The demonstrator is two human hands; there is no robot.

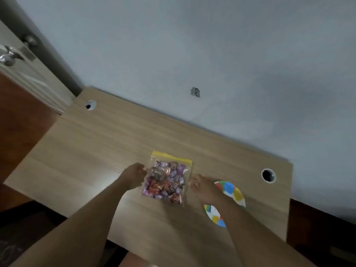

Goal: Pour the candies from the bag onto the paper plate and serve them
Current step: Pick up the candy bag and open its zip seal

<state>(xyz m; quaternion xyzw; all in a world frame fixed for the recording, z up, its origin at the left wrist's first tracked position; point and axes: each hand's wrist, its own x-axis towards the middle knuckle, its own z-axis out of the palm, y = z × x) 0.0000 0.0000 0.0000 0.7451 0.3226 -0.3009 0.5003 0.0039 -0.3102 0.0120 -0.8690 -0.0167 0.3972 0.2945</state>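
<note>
Centrally, candy bag (167, 182) lies flat, left hand (133, 175) and right hand (202, 187) curled at its side edges, grip unclear.

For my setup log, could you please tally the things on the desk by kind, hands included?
Candy bag, clear with a yellow zip strip, lying flat: 1
Paper plate, multicoloured, partly under the right forearm: 1
Cable holes in the desk: 2 ()
Hands: 2, left hand and right hand, one at each side of the bag
Total: 6

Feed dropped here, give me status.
Both hands, left hand and right hand, at candy bag edges. Bag flat, still full. Right arm over paper plate.
</note>
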